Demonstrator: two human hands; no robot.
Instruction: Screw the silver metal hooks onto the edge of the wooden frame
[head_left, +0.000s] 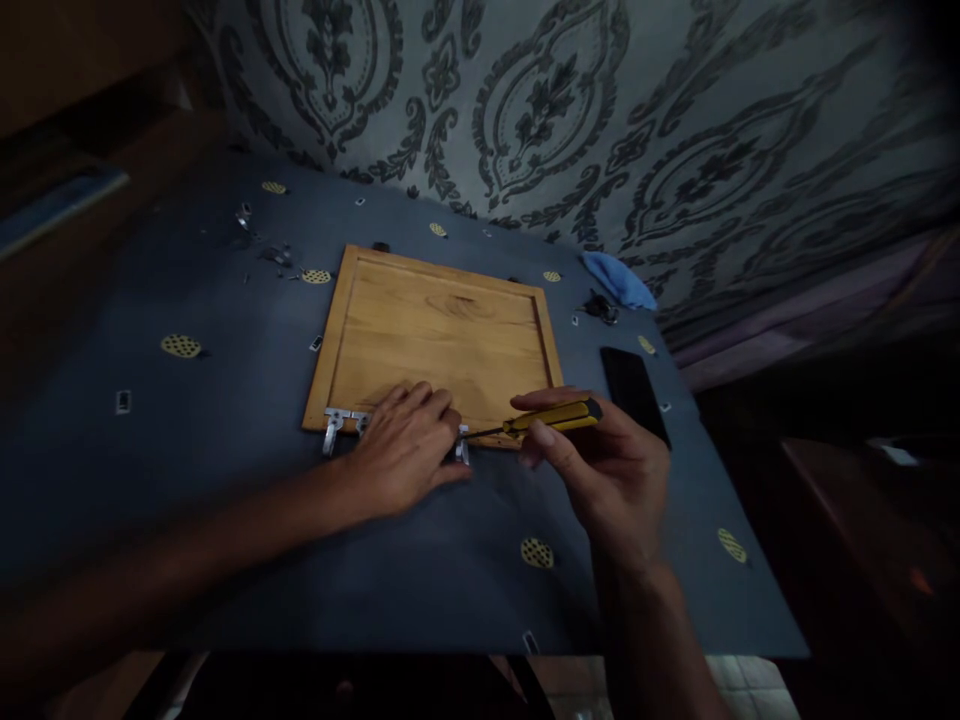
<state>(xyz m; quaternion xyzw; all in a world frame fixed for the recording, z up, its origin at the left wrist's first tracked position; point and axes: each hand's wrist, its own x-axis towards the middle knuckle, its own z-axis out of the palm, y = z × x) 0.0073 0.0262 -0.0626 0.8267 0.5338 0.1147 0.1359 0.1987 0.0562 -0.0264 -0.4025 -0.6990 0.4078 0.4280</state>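
A wooden cabinet door (442, 320) with a raised frame lies flat on the table. Metal hinge hardware (331, 432) sits at the left of its near edge, and a second metal hinge (463, 453) is further right along that edge. My left hand (409, 445) lies over the near edge, its fingers bent on the door and its thumb beside the right hinge, gripping that part; the palm hides what is beneath. In my right hand (600, 460), a yellow and black screwdriver (555, 416) is held between thumb and fingers, its tip pointing left at the right hinge.
The table has a dark blue patterned cover (247, 500). Small loose metal parts (277, 255) lie at the back left. On the right are a black phone (634, 390), a blue cloth (619, 280) and a small dark object (600, 307). A patterned wall covering (547, 100) rises behind.
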